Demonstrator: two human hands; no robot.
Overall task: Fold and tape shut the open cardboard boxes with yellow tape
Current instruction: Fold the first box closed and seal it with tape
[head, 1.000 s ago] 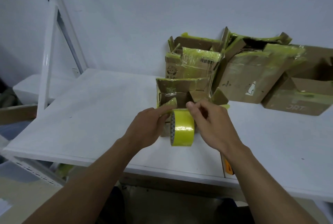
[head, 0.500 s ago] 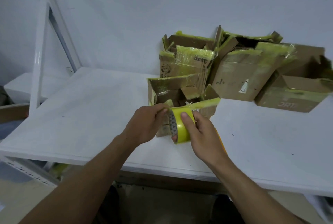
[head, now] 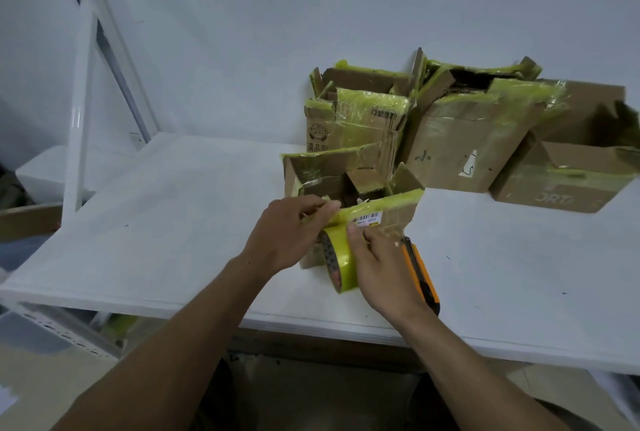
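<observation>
A small open cardboard box (head: 332, 167) with yellow-taped flaps stands near the front of the white table (head: 173, 222). My left hand (head: 287, 233) pinches the loose end of the yellow tape against the box's front flap (head: 391, 210), which carries a barcode label. My right hand (head: 384, 268) grips the yellow tape roll (head: 341, 257) just below that flap, thumb on the tape strip. The roll's right side is hidden by my fingers.
An orange utility knife (head: 420, 271) lies on the table right of my right hand. Several cardboard boxes wrapped in yellow tape (head: 467, 139) are stacked against the back wall. A white shelf post (head: 78, 119) rises at the left.
My right hand moved from above the roll to gripping it. The roll was pulled down from the front flap, drawing out tape, while my left hand kept holding the tape end there.
</observation>
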